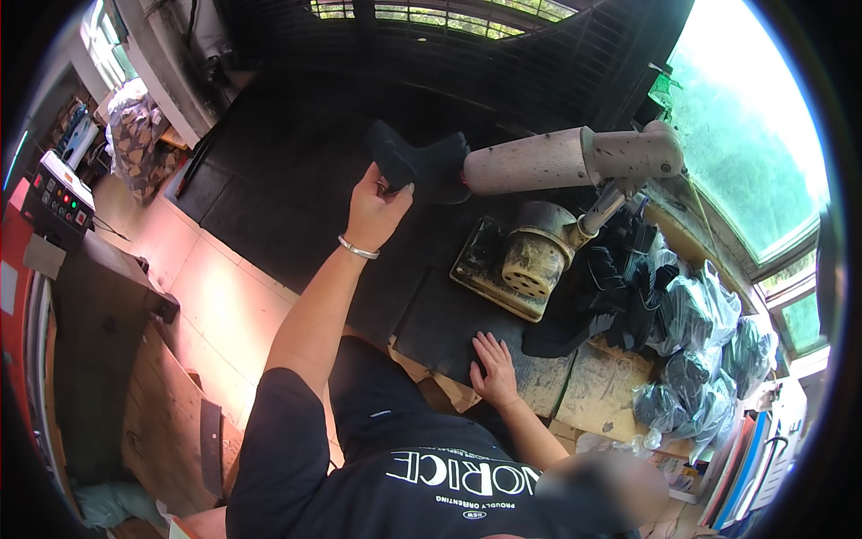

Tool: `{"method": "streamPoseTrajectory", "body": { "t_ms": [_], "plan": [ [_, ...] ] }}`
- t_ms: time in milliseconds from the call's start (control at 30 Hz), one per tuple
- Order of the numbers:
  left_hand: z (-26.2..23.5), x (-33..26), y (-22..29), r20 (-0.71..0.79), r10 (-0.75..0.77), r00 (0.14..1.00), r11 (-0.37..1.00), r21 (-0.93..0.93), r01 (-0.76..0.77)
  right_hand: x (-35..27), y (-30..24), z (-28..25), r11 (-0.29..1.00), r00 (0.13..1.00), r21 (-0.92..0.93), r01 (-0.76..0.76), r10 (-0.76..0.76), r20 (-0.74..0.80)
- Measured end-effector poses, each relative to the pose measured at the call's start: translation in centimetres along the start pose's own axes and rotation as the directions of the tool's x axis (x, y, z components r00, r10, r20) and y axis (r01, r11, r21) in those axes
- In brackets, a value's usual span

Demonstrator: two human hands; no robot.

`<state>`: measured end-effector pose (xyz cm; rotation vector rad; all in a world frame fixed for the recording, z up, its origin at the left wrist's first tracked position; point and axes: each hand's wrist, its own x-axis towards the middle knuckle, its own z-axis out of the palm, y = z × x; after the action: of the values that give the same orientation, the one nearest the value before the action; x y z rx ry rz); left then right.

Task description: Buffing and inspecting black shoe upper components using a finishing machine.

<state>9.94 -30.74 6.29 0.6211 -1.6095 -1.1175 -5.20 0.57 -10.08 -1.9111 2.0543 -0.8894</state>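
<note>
My left hand (377, 207), with a silver bangle at the wrist, grips the lower left edge of a black, sock-shaped fabric piece (417, 162). The piece's right end meets the tip of a beige cylindrical arm (530, 162); whether it is pulled over the tip I cannot tell. That arm is joined by a jointed bracket to a worn, cream-coloured base (534, 265) on the black-topped table (287, 207). Flat on the table's near edge, fingers spread, my right hand (494, 370) holds nothing.
Black fabric pieces (620, 278) are heaped right of the base, beside stuffed clear plastic bags (700, 314) under the window. At the left stand a control box with lit buttons (61, 198) and a wooden panel (171, 413). A patterned sack (139, 135) sits farther back.
</note>
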Motion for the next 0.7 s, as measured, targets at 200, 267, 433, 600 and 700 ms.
{"method": "streamPoseTrajectory", "body": {
  "t_ms": [200, 267, 433, 600, 700],
  "plan": [
    [-0.1, -0.6, -0.8, -0.003, 0.052, 0.999, 0.999, 0.012, -0.052, 0.0, 0.0, 0.0, 1.000, 1.000, 0.000, 0.003, -0.003, -0.003],
    [0.7, -0.9, 0.7, 0.010, 0.035, 0.999, 0.997, -0.076, -0.034, -0.1, 0.1, -0.1, 1.000, 1.000, -0.001, -0.004, 0.004, -0.001],
    [0.7, -1.8, 1.4, 0.043, 0.014, 0.999, 0.991, -0.135, -0.008, -0.1, -0.1, -0.1, 1.000, 1.000, 0.004, -0.009, 0.009, 0.003],
    [1.0, -2.1, 1.2, 0.063, 0.022, 0.998, 0.978, -0.207, -0.009, -0.1, 0.1, 0.0, 1.000, 1.000, 0.007, -0.007, 0.007, -0.002],
    [1.0, -2.4, 1.2, 0.067, 0.017, 0.998, 0.972, -0.235, -0.001, -0.1, 0.1, 0.0, 1.000, 1.000, -0.001, -0.007, 0.007, 0.002]
  ]
}}
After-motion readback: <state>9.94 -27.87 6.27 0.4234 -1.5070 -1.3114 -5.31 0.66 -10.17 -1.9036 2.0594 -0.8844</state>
